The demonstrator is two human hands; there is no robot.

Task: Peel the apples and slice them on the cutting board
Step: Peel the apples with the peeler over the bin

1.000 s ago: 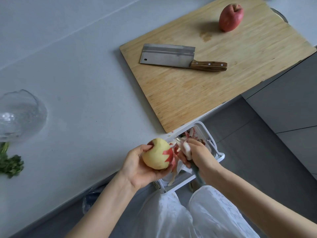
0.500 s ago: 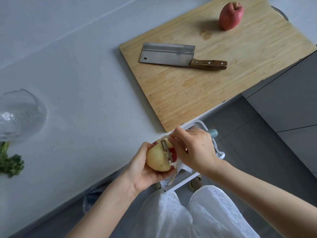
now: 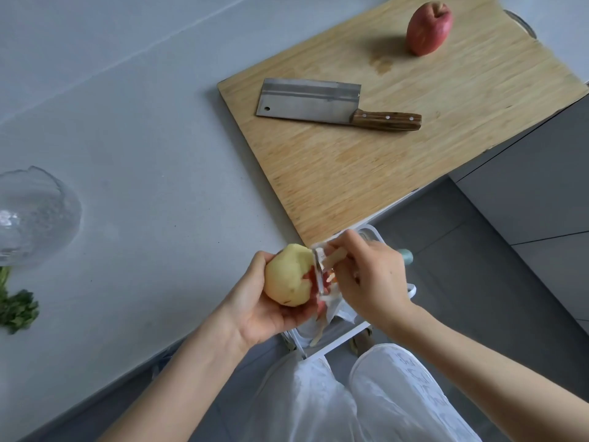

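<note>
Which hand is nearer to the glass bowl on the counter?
Left. The left hand, gripping the part-peeled apple, is right of the glass bowl; the right hand, holding the peeler, lies farther right, beyond that apple.

I got soft, bright daylight; the red apple point(image 3: 428, 27) threw a faint shadow toward 8 o'clock; the right hand point(image 3: 369, 275) looked slightly blurred.

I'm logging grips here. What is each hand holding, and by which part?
The left hand cups the part-peeled apple from below, in its palm. The right hand grips the peeler by its handle, blade on the apple.
</note>
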